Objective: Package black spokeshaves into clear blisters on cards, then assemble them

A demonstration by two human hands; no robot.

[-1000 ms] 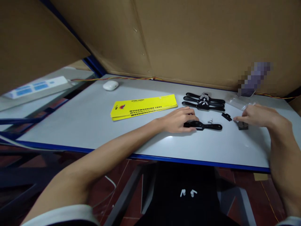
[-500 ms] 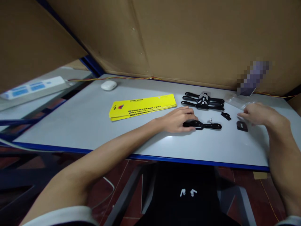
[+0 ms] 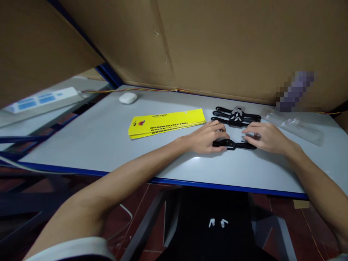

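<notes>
My left hand (image 3: 208, 138) is closed around the left handle of a black spokeshave body (image 3: 231, 144) lying on the grey table. My right hand (image 3: 268, 137) hovers low over that tool's right end, fingers bent and thumb apart from them. Just beneath its fingertips, partly covered, are small silvery screws (image 3: 243, 141). Behind both hands lie several black spokeshaves (image 3: 236, 116), side by side, with silvery parts at their middles. The loose black blade and cap pieces are hidden by my right hand and wrist.
Yellow cards (image 3: 167, 122) marked "woodworking tool" lie stacked left of the spokeshaves. A clear plastic bag (image 3: 301, 128) is at the right. A white rounded case (image 3: 128, 98) sits near the back edge. Cardboard walls (image 3: 217, 47) enclose the table; a power strip (image 3: 45, 99) is at left.
My right hand has moved left from the plastic bag to above the screws, covering the loose black pieces. My left hand stays on the spokeshave body.
</notes>
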